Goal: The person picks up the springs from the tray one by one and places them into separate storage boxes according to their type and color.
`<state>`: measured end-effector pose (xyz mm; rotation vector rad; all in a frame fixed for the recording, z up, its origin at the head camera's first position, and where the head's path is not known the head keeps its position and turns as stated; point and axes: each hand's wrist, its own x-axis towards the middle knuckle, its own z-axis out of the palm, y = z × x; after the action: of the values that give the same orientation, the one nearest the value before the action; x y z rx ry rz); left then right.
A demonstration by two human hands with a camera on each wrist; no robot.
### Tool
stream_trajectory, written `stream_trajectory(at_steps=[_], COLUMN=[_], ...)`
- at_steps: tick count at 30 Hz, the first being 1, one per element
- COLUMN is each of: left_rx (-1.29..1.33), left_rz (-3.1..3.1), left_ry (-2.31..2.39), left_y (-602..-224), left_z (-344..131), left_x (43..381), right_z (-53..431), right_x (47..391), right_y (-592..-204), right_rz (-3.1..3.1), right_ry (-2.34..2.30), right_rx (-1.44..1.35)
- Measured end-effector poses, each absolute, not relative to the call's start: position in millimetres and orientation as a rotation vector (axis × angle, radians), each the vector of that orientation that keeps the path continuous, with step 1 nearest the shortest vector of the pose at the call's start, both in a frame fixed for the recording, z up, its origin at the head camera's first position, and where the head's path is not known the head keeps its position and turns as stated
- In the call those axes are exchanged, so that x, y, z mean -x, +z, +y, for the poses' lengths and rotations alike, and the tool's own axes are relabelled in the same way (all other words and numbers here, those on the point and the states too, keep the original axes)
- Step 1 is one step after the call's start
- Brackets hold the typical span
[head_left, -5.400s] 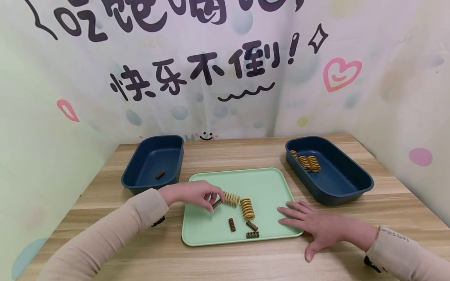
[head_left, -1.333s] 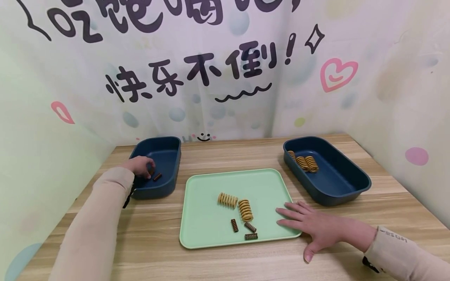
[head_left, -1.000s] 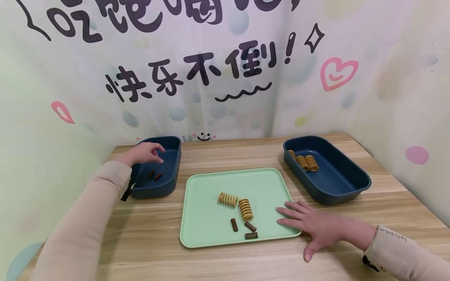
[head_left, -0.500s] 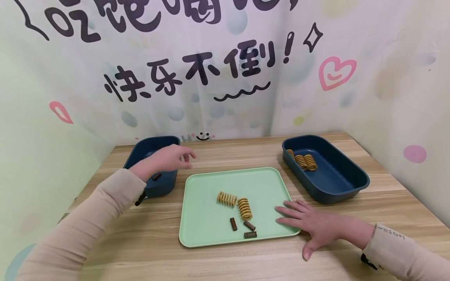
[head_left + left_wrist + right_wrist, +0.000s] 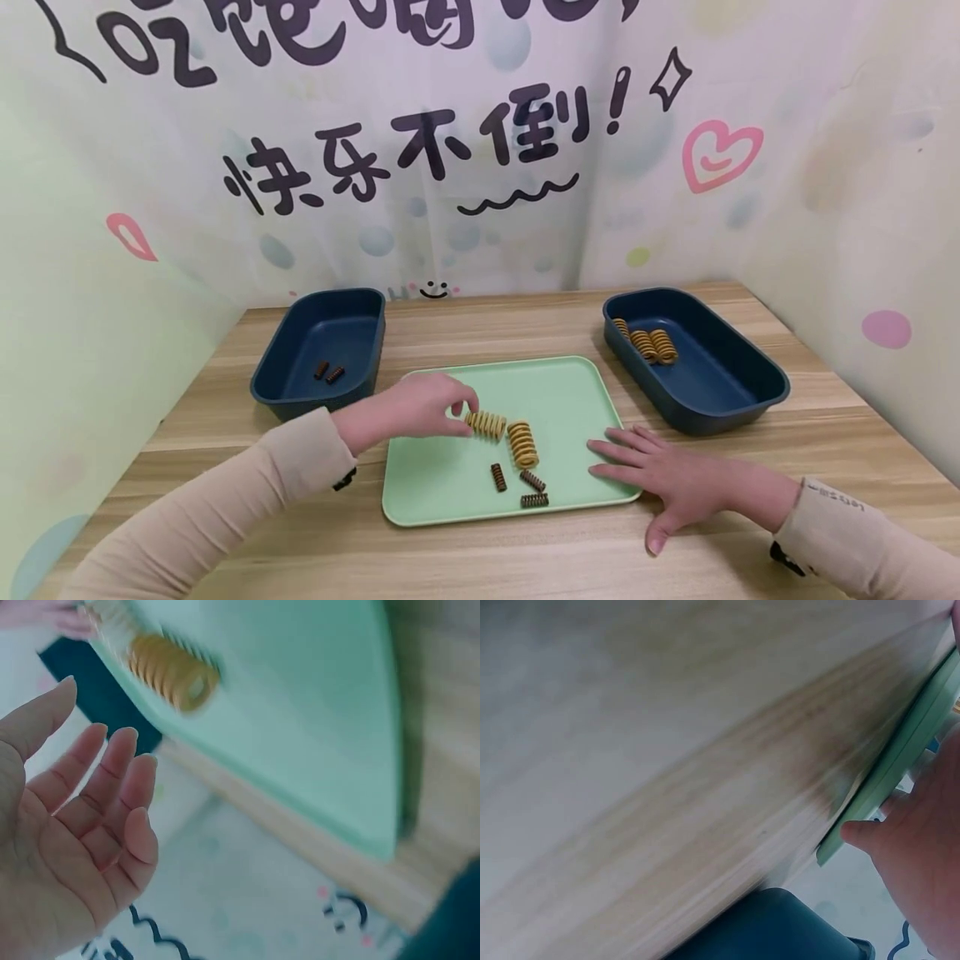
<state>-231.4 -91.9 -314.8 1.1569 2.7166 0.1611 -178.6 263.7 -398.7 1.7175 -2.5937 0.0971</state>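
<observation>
My left hand (image 5: pixel 423 406) hovers over the left part of the green tray (image 5: pixel 442 500), its fingertips right at the left end of a yellow spring (image 5: pixel 487 425). In the left wrist view the thumb and fingers (image 5: pixel 120 769) are apart and loosely bent, with nothing between them. A second yellow spring (image 5: pixel 522 444) lies just right of the first. Nearer the front edge are small dark springs: one on the left (image 5: pixel 498 477), one slanted (image 5: pixel 532 481) and one level (image 5: pixel 535 500). My right hand (image 5: pixel 667 475) rests with spread fingers on the tray's right edge, thumb on the table.
A blue bin (image 5: pixel 273 350) at the back left contains two small dark springs (image 5: pixel 328 372). In another blue bin (image 5: pixel 735 375), back right, several yellow springs (image 5: pixel 654 347) lie at the left side. A printed cloth (image 5: pixel 420 250) hangs behind the wooden table (image 5: pixel 480 567).
My left hand has let go of a small dark spring in the left bin, which now has two. It has come back right to the yellow spring. The right hand has stayed still.
</observation>
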Motion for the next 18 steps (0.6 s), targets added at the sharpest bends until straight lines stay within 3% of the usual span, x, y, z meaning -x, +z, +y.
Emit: stream_trajectory(at_steps=[9,18], left_rx=[-1.031,-1.030], left_rz=[2.748,2.741], left_ry=[0.312,0.262], left_y=[-343.2,-361.6], left_z=[-71.4,-63.5], left_x=[203.9,197.5], right_z=[263.4,264.7], right_x=[177.3,177.7], right_y=[-399.5,-400.0], right_rz=[-2.574,-2.545], right_ry=[0.083,0.082], right_rx=[-1.720,-1.718])
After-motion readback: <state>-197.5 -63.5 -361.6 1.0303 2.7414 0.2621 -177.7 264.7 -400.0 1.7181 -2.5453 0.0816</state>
